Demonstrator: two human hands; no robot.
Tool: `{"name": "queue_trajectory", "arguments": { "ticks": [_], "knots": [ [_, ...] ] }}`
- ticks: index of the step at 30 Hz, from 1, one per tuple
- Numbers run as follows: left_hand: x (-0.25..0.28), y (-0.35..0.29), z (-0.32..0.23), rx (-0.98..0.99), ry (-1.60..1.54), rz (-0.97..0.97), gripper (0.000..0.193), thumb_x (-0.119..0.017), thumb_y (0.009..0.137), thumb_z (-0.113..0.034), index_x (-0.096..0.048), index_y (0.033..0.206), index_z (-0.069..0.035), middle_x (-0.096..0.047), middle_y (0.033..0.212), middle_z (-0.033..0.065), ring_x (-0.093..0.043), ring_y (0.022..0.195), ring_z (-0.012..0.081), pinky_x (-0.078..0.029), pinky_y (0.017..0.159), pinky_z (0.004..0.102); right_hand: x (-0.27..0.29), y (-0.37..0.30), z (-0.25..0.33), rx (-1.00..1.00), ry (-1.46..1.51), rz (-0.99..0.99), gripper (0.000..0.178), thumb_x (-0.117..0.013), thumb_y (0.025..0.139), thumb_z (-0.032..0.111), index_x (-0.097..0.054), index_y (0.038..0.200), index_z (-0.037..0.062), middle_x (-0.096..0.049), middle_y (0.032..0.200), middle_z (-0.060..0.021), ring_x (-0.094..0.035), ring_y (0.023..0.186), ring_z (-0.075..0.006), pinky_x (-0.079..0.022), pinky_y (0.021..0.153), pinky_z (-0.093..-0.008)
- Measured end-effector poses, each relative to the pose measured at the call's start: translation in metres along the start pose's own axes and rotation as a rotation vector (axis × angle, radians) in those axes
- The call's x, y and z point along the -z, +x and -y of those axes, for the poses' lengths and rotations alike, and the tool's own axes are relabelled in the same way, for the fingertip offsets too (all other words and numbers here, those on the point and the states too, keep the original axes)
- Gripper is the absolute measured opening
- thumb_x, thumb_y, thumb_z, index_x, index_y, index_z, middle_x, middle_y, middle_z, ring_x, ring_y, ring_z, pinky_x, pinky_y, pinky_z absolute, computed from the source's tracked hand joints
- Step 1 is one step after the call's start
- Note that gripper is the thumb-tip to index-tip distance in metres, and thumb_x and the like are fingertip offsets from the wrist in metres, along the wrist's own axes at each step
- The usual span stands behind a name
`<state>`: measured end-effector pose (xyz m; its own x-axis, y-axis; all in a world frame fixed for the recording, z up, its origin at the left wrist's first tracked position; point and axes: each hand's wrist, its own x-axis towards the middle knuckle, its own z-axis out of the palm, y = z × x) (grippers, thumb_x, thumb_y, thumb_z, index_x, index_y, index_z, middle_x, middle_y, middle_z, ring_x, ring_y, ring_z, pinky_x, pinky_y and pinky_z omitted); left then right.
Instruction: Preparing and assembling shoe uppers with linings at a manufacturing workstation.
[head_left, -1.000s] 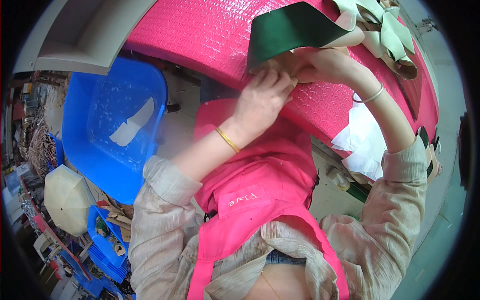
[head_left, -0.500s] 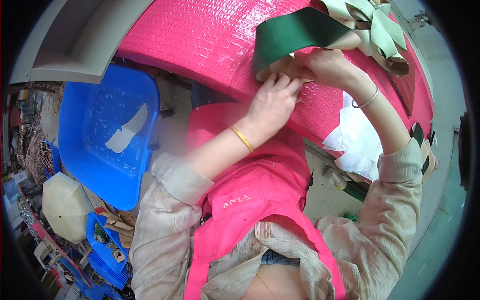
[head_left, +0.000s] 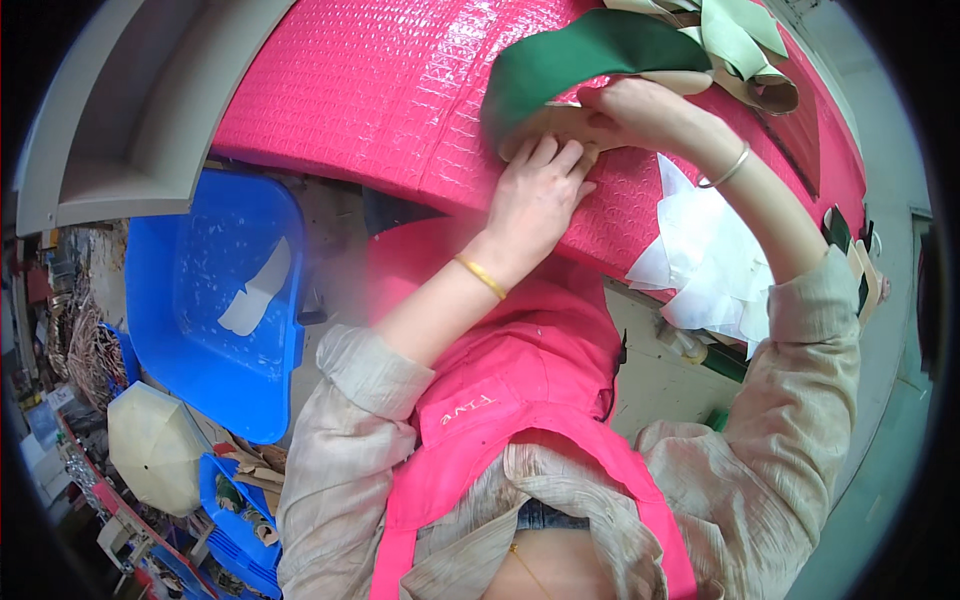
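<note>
Green leather-like material, a curved dark green piece (head_left: 590,55), lies at the near part of a pink textured table cover (head_left: 380,90), and both hands work at its lower edge. The left hand (head_left: 535,195), with a gold bangle (head_left: 480,277) at the wrist, presses its fingertips down where the green piece meets a tan strip (head_left: 545,125) beneath it; it seems to pinch that edge, though the fingers hide the exact grip. The right hand (head_left: 640,110), wearing a thin silver bracelet (head_left: 727,168), curls over the same edge from the other side, fingers closed on the green piece and touching the left fingertips. Just beyond lie pale green cut pieces (head_left: 735,30) and a brown piece (head_left: 770,95). White paper scraps (head_left: 705,270) hang off the table edge under the right forearm. A blue plastic bin (head_left: 215,310) stands below on the left, holding a white scrap (head_left: 255,295).
</note>
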<state>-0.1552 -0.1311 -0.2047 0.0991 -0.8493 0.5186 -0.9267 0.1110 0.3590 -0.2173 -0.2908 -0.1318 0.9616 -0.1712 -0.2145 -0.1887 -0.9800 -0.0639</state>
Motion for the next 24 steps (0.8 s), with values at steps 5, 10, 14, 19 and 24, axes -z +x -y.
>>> {"name": "queue_trajectory", "arguments": {
  "ticks": [5,10,14,19,24],
  "knots": [
    [-0.012,0.013,-0.009,-0.036,0.159,0.092,0.033,-0.054,0.077,-0.014,-0.053,0.108,-0.003,-0.051,0.103,0.0072,-0.045,0.104,0.0252,-0.038,0.089,0.0381,-0.002,-0.005,-0.001,0.1,-0.184,0.052,0.015,-0.06,0.065,0.008,-0.059,0.079,0.0048,-0.061,0.073,-0.0142,-0.06,0.071,-0.0285,-0.048,0.063,-0.0362],
    [-0.013,0.012,-0.006,0.029,-0.044,0.064,0.034,-0.054,0.078,-0.016,-0.051,0.11,-0.005,-0.049,0.111,0.0091,-0.043,0.11,0.0275,-0.039,0.089,0.0381,0.01,-0.017,-0.013,-0.121,0.154,-0.007,0.026,-0.063,0.069,0.012,-0.059,0.093,0.0038,-0.059,0.088,-0.0138,-0.057,0.08,-0.0289,-0.045,0.072,-0.0324],
    [-0.015,0.021,-0.015,0.037,0.025,0.107,0.036,-0.055,0.077,-0.018,-0.052,0.111,-0.008,-0.05,0.107,0.0087,-0.045,0.105,0.026,-0.038,0.091,0.0375,-0.01,-0.018,-0.026,-0.094,0.095,-0.047,0.029,-0.062,0.071,0.015,-0.057,0.097,0.0033,-0.058,0.088,-0.0158,-0.057,0.081,-0.0276,-0.045,0.072,-0.0319],
    [-0.025,0.023,-0.018,0.055,0.18,0.081,0.035,-0.052,0.08,-0.024,-0.052,0.111,-0.009,-0.05,0.101,0.0083,-0.043,0.104,0.0252,-0.035,0.091,0.0436,-0.034,-0.016,-0.025,0.107,-0.518,-0.171,0.017,-0.056,0.067,0.01,-0.058,0.082,0.0029,-0.059,0.086,-0.0118,-0.059,0.072,-0.0223,-0.048,0.066,-0.0298],
    [-0.015,0.021,-0.016,0.092,0.263,0.225,0.033,-0.049,0.081,-0.023,-0.053,0.108,-0.005,-0.052,0.1,0.0101,-0.045,0.105,0.0248,-0.036,0.09,0.0411,-0.016,-0.038,0.012,0.306,0.306,-0.286,0.039,-0.051,0.075,0.011,-0.049,0.113,0.0012,-0.049,0.119,-0.0129,-0.048,0.108,-0.0298,-0.042,0.087,-0.0373]
  ]
}}
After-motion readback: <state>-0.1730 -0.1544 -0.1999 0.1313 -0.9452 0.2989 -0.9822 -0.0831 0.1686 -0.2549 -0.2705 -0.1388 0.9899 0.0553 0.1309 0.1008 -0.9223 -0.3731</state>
